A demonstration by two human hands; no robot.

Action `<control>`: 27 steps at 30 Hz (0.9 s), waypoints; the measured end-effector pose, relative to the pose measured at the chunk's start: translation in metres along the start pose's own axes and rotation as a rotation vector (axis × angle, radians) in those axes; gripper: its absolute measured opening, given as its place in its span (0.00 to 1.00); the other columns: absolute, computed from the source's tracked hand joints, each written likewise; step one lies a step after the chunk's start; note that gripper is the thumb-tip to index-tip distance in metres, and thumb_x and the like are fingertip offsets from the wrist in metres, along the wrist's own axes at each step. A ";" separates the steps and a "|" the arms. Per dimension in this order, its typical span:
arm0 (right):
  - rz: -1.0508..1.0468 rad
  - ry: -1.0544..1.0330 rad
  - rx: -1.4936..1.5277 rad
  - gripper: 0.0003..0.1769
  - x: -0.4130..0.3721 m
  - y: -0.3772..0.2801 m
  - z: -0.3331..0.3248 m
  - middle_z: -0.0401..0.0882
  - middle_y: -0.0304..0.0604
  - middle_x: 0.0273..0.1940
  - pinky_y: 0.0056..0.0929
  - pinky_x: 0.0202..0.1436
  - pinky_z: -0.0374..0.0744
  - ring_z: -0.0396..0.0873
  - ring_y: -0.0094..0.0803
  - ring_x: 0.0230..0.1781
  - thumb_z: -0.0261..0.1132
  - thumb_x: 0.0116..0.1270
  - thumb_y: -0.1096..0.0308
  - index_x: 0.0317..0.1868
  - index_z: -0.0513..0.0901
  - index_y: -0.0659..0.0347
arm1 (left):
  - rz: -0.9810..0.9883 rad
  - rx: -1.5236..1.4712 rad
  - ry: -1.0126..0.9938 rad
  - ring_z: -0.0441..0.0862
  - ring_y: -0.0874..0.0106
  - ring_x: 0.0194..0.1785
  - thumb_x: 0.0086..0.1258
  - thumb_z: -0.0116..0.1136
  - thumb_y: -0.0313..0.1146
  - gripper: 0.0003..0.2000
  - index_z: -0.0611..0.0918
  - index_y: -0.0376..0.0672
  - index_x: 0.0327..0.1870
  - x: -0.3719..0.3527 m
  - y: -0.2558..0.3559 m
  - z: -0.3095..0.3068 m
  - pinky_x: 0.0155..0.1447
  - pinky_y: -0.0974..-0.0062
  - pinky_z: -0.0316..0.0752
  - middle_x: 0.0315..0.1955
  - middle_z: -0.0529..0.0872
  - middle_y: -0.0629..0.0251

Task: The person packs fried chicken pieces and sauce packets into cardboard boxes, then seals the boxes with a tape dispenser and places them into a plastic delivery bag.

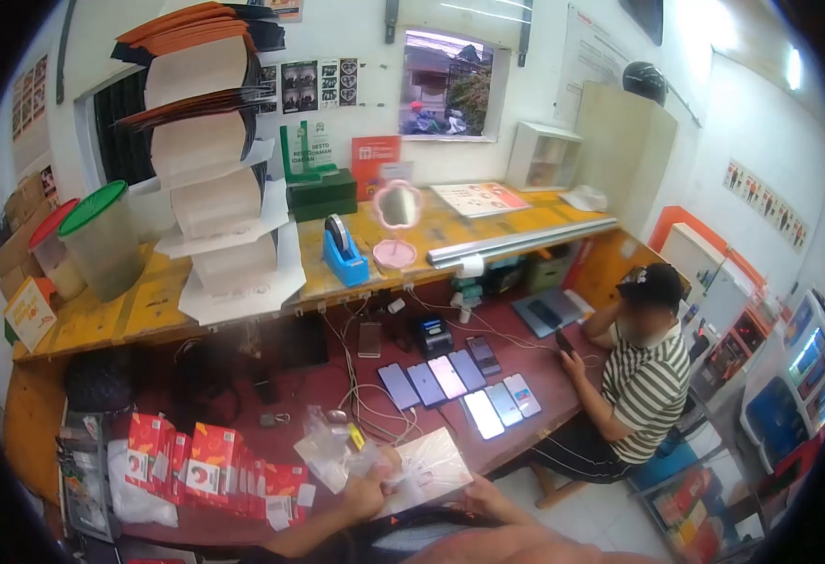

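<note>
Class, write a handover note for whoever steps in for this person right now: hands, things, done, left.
Left hand and right hand both shut on a clear plastic packet above the red desk. More clear packets lie just left of it; red boxes stand further left. Rows of phones lie beyond, by a seated person. Done: cannot tell. Left: the held packet is not yet set down.

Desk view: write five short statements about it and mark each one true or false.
1. The left hand and right hand meet at a clear plastic bag. True.
2. The phones lie in rows on the desk. True.
3. The tape dispenser is red. False: it is blue.
4. The person in the striped shirt stands. False: the person sits, holding a phone.
5. The tub has a green lid. True.
</note>
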State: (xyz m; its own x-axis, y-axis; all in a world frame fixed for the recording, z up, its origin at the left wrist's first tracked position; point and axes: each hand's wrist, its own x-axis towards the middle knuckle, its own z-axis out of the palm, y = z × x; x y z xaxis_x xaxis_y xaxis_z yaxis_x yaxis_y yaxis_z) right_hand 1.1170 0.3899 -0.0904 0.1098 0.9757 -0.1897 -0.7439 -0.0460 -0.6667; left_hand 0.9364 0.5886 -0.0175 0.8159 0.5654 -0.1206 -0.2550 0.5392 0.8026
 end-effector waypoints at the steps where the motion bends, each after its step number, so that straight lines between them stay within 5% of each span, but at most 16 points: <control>1: 0.010 0.007 -0.001 0.33 0.009 -0.007 -0.001 0.71 0.46 0.63 0.38 0.62 0.73 0.73 0.37 0.61 0.61 0.70 0.67 0.71 0.57 0.59 | 0.000 0.008 -0.001 0.63 0.76 0.23 0.67 0.49 0.39 0.10 0.70 0.42 0.31 0.008 0.009 -0.002 0.28 0.76 0.59 0.25 0.68 0.65; 3: 0.021 0.024 0.011 0.32 0.020 -0.018 -0.011 0.72 0.46 0.61 0.35 0.61 0.74 0.74 0.35 0.60 0.61 0.69 0.67 0.70 0.58 0.59 | 0.232 0.071 -0.187 0.62 0.75 0.23 0.66 0.50 0.39 0.10 0.70 0.43 0.31 0.016 0.022 0.000 0.28 0.76 0.59 0.25 0.67 0.65; 7: 0.161 0.072 -0.283 0.25 0.056 -0.059 -0.033 0.78 0.46 0.54 0.31 0.59 0.75 0.78 0.32 0.54 0.58 0.66 0.75 0.64 0.67 0.63 | 0.278 0.109 -0.089 0.75 0.73 0.29 0.67 0.51 0.29 0.06 0.75 0.41 0.28 0.038 0.018 -0.010 0.35 0.75 0.73 0.27 0.75 0.65; 9: 0.218 0.106 -0.392 0.22 0.077 -0.078 -0.038 0.80 0.47 0.51 0.31 0.57 0.77 0.80 0.33 0.50 0.57 0.63 0.80 0.59 0.72 0.66 | 0.667 1.277 0.077 0.74 0.74 0.30 0.68 0.50 0.29 0.06 0.75 0.40 0.29 0.037 0.026 -0.003 0.36 0.77 0.72 0.27 0.75 0.66; 11: -0.036 0.339 -1.079 0.18 0.102 -0.102 -0.058 0.82 0.46 0.47 0.28 0.57 0.76 0.80 0.30 0.49 0.53 0.62 0.82 0.52 0.78 0.68 | 0.550 1.135 0.119 0.75 0.73 0.31 0.69 0.49 0.30 0.07 0.75 0.40 0.30 0.054 -0.027 -0.046 0.36 0.75 0.72 0.28 0.76 0.65; 13: -0.229 0.316 -1.043 0.17 0.129 -0.123 -0.089 0.82 0.46 0.48 0.29 0.58 0.76 0.80 0.31 0.49 0.54 0.62 0.80 0.51 0.80 0.68 | 0.471 0.980 0.163 0.75 0.72 0.32 0.71 0.49 0.31 0.08 0.76 0.39 0.32 0.083 -0.038 -0.034 0.36 0.74 0.72 0.29 0.77 0.64; 15: -0.417 0.256 -1.096 0.18 0.138 -0.176 -0.038 0.83 0.46 0.47 0.30 0.56 0.76 0.79 0.32 0.50 0.55 0.62 0.79 0.52 0.80 0.65 | 0.564 0.237 0.027 0.67 0.75 0.24 0.74 0.49 0.45 0.19 0.72 0.38 0.27 0.100 -0.008 0.024 0.27 0.76 0.62 0.24 0.72 0.62; 18: -0.457 -0.129 -1.243 0.18 0.160 -0.215 -0.022 0.79 0.46 0.53 0.36 0.63 0.71 0.74 0.39 0.58 0.61 0.62 0.73 0.53 0.80 0.60 | 0.325 0.341 0.229 0.78 0.70 0.35 0.75 0.46 0.33 0.10 0.79 0.39 0.36 0.107 -0.024 0.030 0.37 0.68 0.71 0.34 0.81 0.62; 19: -0.524 -0.357 -1.366 0.19 0.167 -0.223 -0.018 0.79 0.45 0.54 0.38 0.64 0.70 0.72 0.41 0.59 0.62 0.61 0.72 0.54 0.80 0.60 | 0.318 0.337 0.257 0.78 0.70 0.35 0.75 0.46 0.33 0.10 0.79 0.39 0.36 0.110 -0.030 0.031 0.37 0.68 0.71 0.34 0.81 0.62; 21: -0.514 -0.468 -1.390 0.19 0.173 -0.225 -0.014 0.78 0.45 0.54 0.39 0.64 0.69 0.71 0.41 0.60 0.62 0.61 0.71 0.55 0.80 0.59 | 0.114 0.655 0.427 0.76 0.73 0.32 0.73 0.49 0.32 0.08 0.78 0.38 0.35 0.116 -0.044 0.029 0.36 0.72 0.71 0.31 0.79 0.64; 22: -0.528 -0.564 -1.423 0.20 0.176 -0.225 -0.014 0.78 0.44 0.55 0.41 0.64 0.69 0.70 0.42 0.60 0.63 0.61 0.69 0.55 0.79 0.59 | 0.302 0.981 0.364 0.75 0.71 0.31 0.70 0.50 0.31 0.07 0.78 0.37 0.35 0.123 -0.053 0.025 0.36 0.72 0.71 0.28 0.79 0.62; 24: -0.509 -0.692 -1.421 0.19 0.182 -0.214 -0.027 0.76 0.44 0.57 0.42 0.64 0.68 0.71 0.43 0.59 0.64 0.62 0.66 0.55 0.79 0.58 | 0.235 0.713 0.406 0.77 0.63 0.32 0.65 0.51 0.29 0.06 0.78 0.36 0.35 0.132 -0.031 0.061 0.39 0.68 0.72 0.28 0.79 0.58; 27: -0.489 -0.781 -1.385 0.18 0.187 -0.207 -0.032 0.76 0.44 0.52 0.43 0.60 0.69 0.71 0.44 0.57 0.66 0.62 0.63 0.52 0.80 0.58 | 0.266 0.783 0.340 0.77 0.59 0.37 0.60 0.52 0.28 0.06 0.78 0.35 0.34 0.140 -0.027 0.077 0.41 0.67 0.72 0.31 0.78 0.57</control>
State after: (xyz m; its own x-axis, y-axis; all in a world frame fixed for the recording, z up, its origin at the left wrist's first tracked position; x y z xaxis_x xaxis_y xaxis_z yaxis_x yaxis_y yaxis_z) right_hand 1.3121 0.5752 -0.0109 -0.5116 0.7998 0.3141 0.4161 0.5504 -0.7238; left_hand 1.0974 0.6049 -0.0109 0.5509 0.8324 0.0596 0.1153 -0.1466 0.9824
